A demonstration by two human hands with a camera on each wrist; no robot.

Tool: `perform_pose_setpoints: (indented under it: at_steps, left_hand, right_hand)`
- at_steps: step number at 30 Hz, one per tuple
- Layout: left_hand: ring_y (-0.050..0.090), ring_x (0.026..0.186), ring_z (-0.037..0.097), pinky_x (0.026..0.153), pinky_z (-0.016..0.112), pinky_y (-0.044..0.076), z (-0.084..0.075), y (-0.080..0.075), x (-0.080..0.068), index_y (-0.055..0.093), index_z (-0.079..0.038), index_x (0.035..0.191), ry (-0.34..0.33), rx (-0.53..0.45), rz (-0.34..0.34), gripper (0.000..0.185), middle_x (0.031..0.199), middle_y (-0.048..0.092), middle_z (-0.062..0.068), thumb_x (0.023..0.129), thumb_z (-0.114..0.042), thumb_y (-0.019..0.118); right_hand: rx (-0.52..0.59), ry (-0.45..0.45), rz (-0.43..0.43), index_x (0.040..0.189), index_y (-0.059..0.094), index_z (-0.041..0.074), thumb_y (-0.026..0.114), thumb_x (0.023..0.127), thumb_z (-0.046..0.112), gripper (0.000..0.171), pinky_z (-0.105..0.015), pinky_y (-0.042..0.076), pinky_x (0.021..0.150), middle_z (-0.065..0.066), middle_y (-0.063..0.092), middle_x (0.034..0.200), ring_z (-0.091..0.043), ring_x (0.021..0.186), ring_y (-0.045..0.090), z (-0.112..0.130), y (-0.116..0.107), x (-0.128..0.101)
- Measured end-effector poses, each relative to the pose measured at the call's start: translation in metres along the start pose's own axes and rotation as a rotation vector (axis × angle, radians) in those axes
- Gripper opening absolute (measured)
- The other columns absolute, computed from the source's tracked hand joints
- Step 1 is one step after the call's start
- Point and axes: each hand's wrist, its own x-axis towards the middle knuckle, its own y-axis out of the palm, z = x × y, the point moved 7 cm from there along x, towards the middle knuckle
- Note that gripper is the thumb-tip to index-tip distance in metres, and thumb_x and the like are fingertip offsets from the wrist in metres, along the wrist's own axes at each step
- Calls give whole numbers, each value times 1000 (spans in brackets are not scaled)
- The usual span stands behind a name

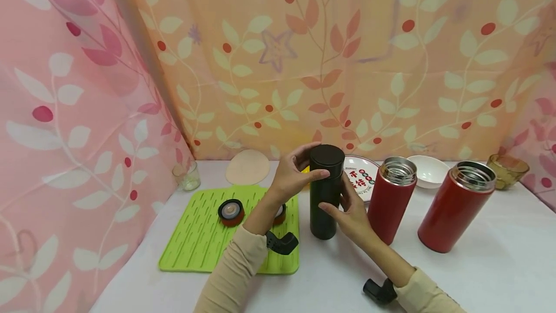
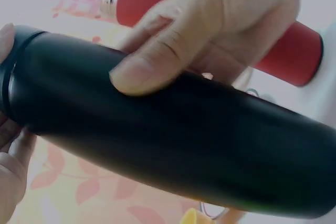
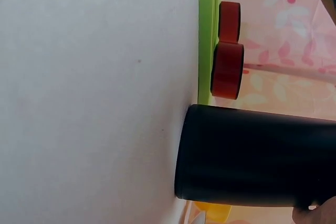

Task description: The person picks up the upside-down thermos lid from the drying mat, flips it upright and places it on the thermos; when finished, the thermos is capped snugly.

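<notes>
A black thermos flask [image 1: 322,206] stands upright on the white table, its black lid [image 1: 327,157] on top. My left hand [image 1: 292,172] grips the lid from the left, thumb across its front. Around the body from the right, my right hand [image 1: 354,214] holds the flask, its thumb lying along the dark side in the left wrist view. Two red flasks with bare steel mouths, a slimmer one [image 1: 391,204] and a wider one [image 1: 453,211], stand to the right. Two red-rimmed lids, one in full sight [image 1: 231,213] and one partly behind my left wrist [image 1: 281,215], lie on a green mat.
The ribbed green mat [image 1: 187,250] lies left of the black flask. Behind stand a glass [image 1: 190,177], a round beige disc [image 1: 247,167], a printed plate [image 1: 361,177], a white bowl [image 1: 429,170] and an amber glass bowl [image 1: 507,170]. A patterned curtain closes off the back.
</notes>
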Motion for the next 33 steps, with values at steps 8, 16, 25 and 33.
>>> perform_pose_setpoints:
  at_steps: [8,16,25,33]
  left_hand:
    - [57,113,23,99,27,44,6,-1,-3,48,-3,130,-13,-84,5,80,123,56,20,69,-46,74]
    - [51,122,23,102,26,40,7,2,-4,42,-6,136,-25,-104,74,83,131,50,18,71,-50,70]
    - [49,117,21,105,27,37,6,4,-6,36,-10,141,-6,21,35,94,119,43,16,69,-61,65]
    - [55,113,26,97,27,46,5,6,-3,40,-5,137,-59,80,-60,75,121,49,18,73,-22,75]
  right_hand:
    - [24,25,7,148,10,27,70,81,19,90,-36,32,104,-6,27,151,-28,135,33,0,1,-1]
    - [16,10,0,148,11,28,70,81,17,90,-37,31,104,-6,27,151,-28,135,33,0,0,0]
    - [4,20,-7,148,11,26,70,81,18,90,-38,32,104,-7,26,151,-29,135,33,0,1,-1]
    - [12,8,1,147,11,31,69,82,20,89,-35,32,104,-2,26,151,-25,135,33,1,0,-2]
